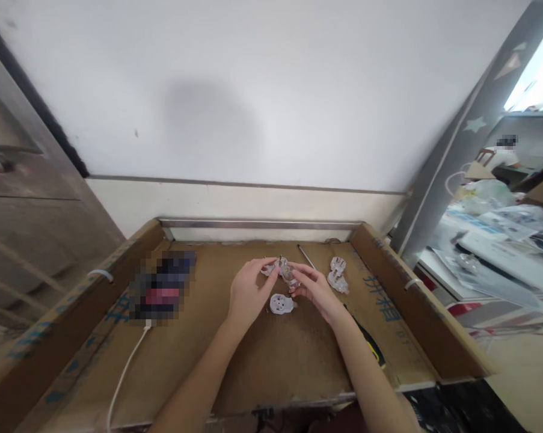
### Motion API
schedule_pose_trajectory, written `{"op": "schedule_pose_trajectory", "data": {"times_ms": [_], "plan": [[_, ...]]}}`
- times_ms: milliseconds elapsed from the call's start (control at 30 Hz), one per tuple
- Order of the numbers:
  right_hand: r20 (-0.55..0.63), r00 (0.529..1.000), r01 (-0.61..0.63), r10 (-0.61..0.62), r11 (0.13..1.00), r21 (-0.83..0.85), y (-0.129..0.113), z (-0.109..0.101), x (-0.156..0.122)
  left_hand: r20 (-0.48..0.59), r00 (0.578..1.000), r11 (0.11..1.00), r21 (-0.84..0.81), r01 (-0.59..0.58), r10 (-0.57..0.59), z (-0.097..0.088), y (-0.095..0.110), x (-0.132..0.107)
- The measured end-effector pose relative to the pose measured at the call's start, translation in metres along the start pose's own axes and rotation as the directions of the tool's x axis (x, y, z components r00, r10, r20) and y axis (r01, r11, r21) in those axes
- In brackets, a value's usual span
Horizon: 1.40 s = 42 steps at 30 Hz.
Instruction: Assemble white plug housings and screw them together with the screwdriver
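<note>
My left hand (252,287) and my right hand (315,290) meet over the middle of the cardboard. Between their fingertips is a clear plastic plug part (285,270) with metal inside, pinched from both sides. Just below them lies a white round socket piece (280,304) with holes in its face. To the right of my right hand rest more clear plug pieces (338,275) with metal prongs. A screwdriver with a black and yellow handle (374,349) lies slantwise, partly hidden by my right hand and forearm.
The cardboard tray (185,361) has raised side walls. At its left lies a blurred-out dark device (165,288) with a white cable (125,376). A white wall (271,108) stands behind. Far right, a person (501,157) sits beyond a cluttered table.
</note>
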State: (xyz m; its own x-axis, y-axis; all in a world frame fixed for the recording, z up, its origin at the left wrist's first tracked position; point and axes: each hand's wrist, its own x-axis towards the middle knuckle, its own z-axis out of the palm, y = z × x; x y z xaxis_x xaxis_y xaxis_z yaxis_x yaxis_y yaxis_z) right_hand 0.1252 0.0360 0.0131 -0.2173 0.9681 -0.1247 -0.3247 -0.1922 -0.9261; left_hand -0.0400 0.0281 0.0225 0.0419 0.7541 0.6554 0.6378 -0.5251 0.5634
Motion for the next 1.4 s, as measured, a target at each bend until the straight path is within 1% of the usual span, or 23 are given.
{"op": "schedule_pose_trajectory", "data": {"times_ms": [67,133,200,267,367,467,567,600,667,733,767,800,900,967,1133,1233,1400], "plan": [[-0.017,1.0,0.009,-0.008,0.998,0.067,-0.001,-0.001,0.001,0.033,0.999,1.0,0.004,0.016,-0.016,-0.001,0.001,0.0],[-0.061,0.998,0.033,-0.024,0.989,0.142,-0.003,-0.003,0.001,0.146,0.989,0.999,0.046,-0.015,0.008,-0.002,0.004,-0.001],[-0.124,0.992,0.065,-0.039,0.975,0.211,-0.005,-0.005,0.002,0.305,0.952,0.992,0.105,-0.067,0.032,-0.002,0.006,-0.004],[-0.175,0.984,0.089,-0.043,0.962,0.26,-0.007,-0.006,0.003,0.425,0.905,0.984,0.149,-0.1,0.028,-0.001,0.007,-0.007],[-0.194,0.981,0.087,-0.03,0.952,0.292,-0.008,-0.006,0.004,0.508,0.861,0.983,0.157,-0.097,0.003,0.0,0.008,-0.011],[-0.187,0.982,0.075,-0.018,0.95,0.304,-0.007,-0.006,0.004,0.558,0.829,0.993,0.082,-0.091,0.03,0.002,0.01,-0.013],[-0.184,0.983,0.077,-0.02,0.949,0.306,-0.006,-0.006,0.004,0.577,0.813,0.996,-0.007,-0.09,0.077,0.003,0.014,-0.015],[-0.183,0.983,0.076,-0.02,0.949,0.306,-0.006,-0.007,0.004,0.57,0.817,0.995,-0.02,-0.097,0.091,0.003,0.015,-0.015],[-0.178,0.984,0.072,-0.017,0.949,0.306,-0.006,-0.007,0.004,0.523,0.848,0.993,0.02,-0.114,0.087,0.003,0.015,-0.014],[-0.168,0.986,0.066,-0.014,0.949,0.308,-0.007,-0.006,0.003,0.458,0.888,0.986,0.124,-0.107,0.039,0.003,0.012,-0.011],[-0.164,0.986,0.064,-0.013,0.949,0.309,-0.008,-0.006,0.003,0.435,0.901,0.98,0.175,-0.093,0.008,0.003,0.01,-0.01],[-0.161,0.987,0.063,-0.013,0.948,0.311,-0.008,-0.005,0.002,0.427,0.904,0.974,0.212,-0.076,-0.023,0.003,0.009,-0.009],[-0.152,0.988,0.06,-0.012,0.948,0.314,-0.009,-0.004,0.0,0.468,0.88,0.97,0.241,-0.044,-0.076,0.004,0.006,-0.007],[-0.143,0.99,0.054,-0.01,0.948,0.313,-0.009,-0.004,0.0,0.486,0.87,0.97,0.24,-0.047,-0.078,0.006,0.006,-0.007],[-0.12,0.993,0.047,-0.01,0.95,0.31,-0.009,-0.005,0.0,0.482,0.872,0.968,0.248,-0.043,-0.085,0.016,0.007,-0.003],[-0.116,0.993,0.051,-0.015,0.95,0.309,-0.009,-0.006,-0.001,0.488,0.866,0.964,0.264,-0.032,-0.105,0.019,0.011,0.0],[-0.12,0.993,0.053,-0.017,0.952,0.301,-0.008,-0.006,0.001,0.539,0.829,0.967,0.256,0.005,-0.147,0.019,0.021,-0.002]]}}
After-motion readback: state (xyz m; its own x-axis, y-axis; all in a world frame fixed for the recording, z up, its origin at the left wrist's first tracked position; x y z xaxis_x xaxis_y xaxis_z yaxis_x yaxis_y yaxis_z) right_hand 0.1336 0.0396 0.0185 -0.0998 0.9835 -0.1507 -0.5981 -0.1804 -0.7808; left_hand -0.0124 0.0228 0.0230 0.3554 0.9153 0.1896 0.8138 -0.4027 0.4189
